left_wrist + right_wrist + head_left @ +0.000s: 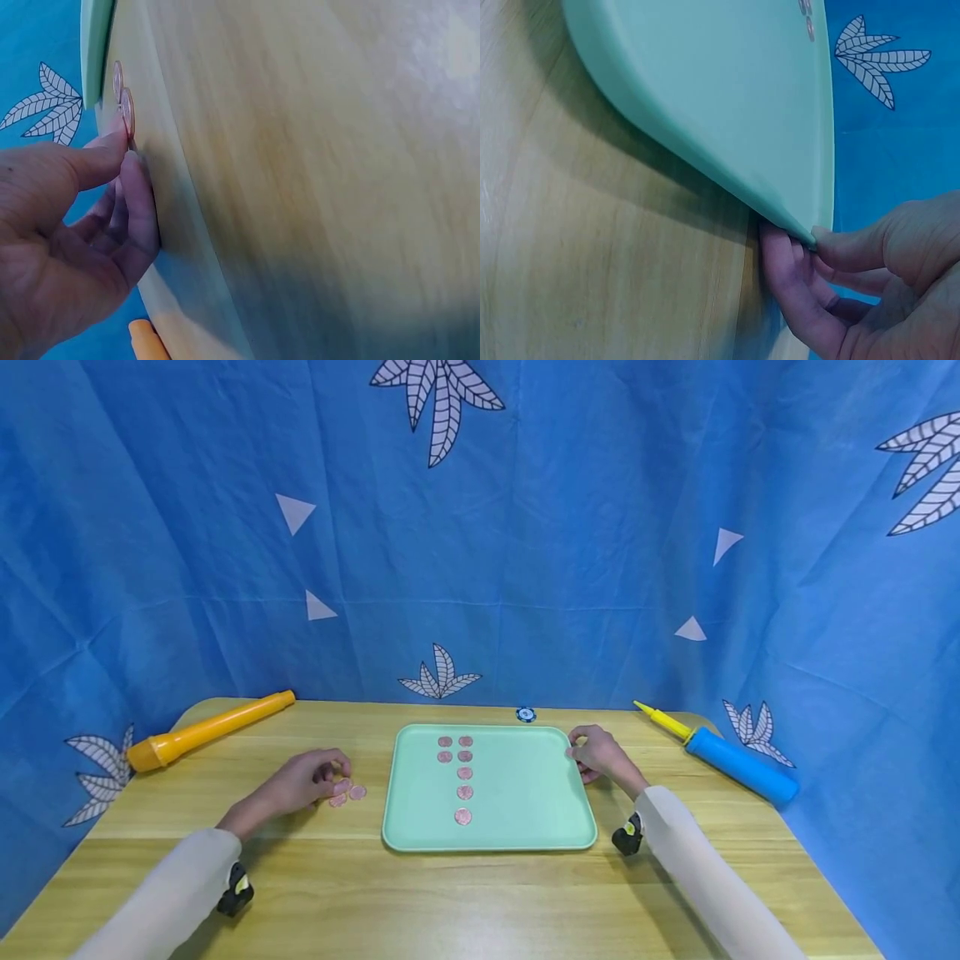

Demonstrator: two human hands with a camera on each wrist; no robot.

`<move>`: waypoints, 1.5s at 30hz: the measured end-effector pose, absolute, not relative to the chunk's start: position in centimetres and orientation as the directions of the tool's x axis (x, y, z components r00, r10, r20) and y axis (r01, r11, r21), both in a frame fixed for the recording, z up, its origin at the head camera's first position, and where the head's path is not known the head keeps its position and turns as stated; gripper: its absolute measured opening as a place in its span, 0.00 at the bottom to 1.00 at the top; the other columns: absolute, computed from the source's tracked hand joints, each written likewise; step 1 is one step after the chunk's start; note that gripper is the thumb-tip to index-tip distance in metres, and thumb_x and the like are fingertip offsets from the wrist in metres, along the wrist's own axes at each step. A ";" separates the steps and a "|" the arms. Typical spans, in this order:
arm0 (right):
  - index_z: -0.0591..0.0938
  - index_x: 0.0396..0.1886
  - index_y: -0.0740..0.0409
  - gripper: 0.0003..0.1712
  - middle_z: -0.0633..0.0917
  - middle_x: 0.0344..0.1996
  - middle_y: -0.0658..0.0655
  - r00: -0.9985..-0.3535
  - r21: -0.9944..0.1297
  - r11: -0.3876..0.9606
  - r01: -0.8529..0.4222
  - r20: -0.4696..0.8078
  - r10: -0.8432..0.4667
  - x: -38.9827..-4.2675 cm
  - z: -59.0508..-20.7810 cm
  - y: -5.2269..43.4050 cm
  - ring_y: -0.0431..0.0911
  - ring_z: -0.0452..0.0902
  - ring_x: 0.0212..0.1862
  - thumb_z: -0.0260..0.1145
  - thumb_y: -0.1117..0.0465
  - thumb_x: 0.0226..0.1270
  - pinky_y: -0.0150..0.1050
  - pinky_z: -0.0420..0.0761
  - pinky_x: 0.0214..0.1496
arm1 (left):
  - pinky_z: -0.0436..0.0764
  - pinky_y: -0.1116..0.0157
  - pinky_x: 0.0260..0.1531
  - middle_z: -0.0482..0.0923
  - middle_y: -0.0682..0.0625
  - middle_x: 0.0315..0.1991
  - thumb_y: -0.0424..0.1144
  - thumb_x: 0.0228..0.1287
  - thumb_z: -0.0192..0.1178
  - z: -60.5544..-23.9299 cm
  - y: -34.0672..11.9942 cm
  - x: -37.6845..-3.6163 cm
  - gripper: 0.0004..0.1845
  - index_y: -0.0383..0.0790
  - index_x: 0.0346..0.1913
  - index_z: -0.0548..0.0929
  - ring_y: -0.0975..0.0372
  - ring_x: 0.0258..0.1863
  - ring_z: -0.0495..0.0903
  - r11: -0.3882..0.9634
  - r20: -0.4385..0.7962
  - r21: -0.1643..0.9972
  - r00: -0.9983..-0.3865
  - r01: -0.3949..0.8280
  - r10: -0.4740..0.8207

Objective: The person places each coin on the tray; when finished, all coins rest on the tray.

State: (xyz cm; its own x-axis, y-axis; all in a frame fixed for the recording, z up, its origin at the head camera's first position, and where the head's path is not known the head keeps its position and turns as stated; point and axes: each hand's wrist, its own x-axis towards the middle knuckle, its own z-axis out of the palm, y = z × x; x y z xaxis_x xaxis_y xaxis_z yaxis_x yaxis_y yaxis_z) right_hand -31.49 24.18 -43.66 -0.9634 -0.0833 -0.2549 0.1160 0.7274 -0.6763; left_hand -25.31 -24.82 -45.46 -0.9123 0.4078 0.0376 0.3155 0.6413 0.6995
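Observation:
On the table a pale green tray [540,793] holds several copper-coloured coins [465,792]. Two stand in a short left column, the others in a longer column beside it. My right hand [597,755] grips the tray's right rim [727,184], thumb on top and fingers curled underneath. Left of the tray, my left hand [311,779] pinches a copper coin [128,112] between thumb and fingertips. Two more loose coins [357,792] lie on the wood right by those fingertips.
A blue and white poker chip [527,715] lies behind the tray. An orange tube-shaped thing [213,729] lies at the back left, and a blue hand pump [738,764] with a yellow nozzle at the back right. A blue curtain [480,552] hangs behind the table [450,910].

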 end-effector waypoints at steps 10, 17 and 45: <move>0.78 0.54 0.70 0.10 0.80 0.25 0.61 -0.967 -0.673 0.732 0.102 -0.239 -0.085 -31.5 -43.5 24.3 0.45 0.80 0.22 0.59 0.70 0.79 0.41 0.88 0.28 | 0.77 0.67 0.17 0.72 0.49 0.29 0.22 0.70 0.60 -45.3 -24.3 -25.0 0.07 0.37 0.44 0.79 0.61 0.24 0.71 0.630 0.030 0.722 -0.922 0.287 0.385; 0.78 0.53 0.70 0.09 0.79 0.24 0.60 -0.966 -0.673 0.732 0.104 -0.244 -0.087 -31.6 -43.8 24.2 0.44 0.79 0.21 0.60 0.70 0.78 0.40 0.88 0.27 | 0.85 0.64 0.25 0.77 0.44 0.38 0.27 0.73 0.62 -46.0 -25.3 -25.0 0.05 0.32 0.47 0.78 0.58 0.32 0.77 0.544 -0.066 0.833 -0.958 0.101 0.280; 0.79 0.56 0.66 0.11 0.81 0.26 0.60 -0.964 -0.674 0.728 0.126 -0.257 -0.071 -31.4 -43.6 24.4 0.45 0.80 0.26 0.61 0.67 0.79 0.41 0.88 0.29 | 0.79 0.66 0.28 0.89 0.49 0.50 0.51 0.68 0.71 -43.6 -19.4 -26.3 0.27 0.39 0.64 0.82 0.56 0.47 0.89 0.229 -0.242 0.954 -0.949 -0.194 0.202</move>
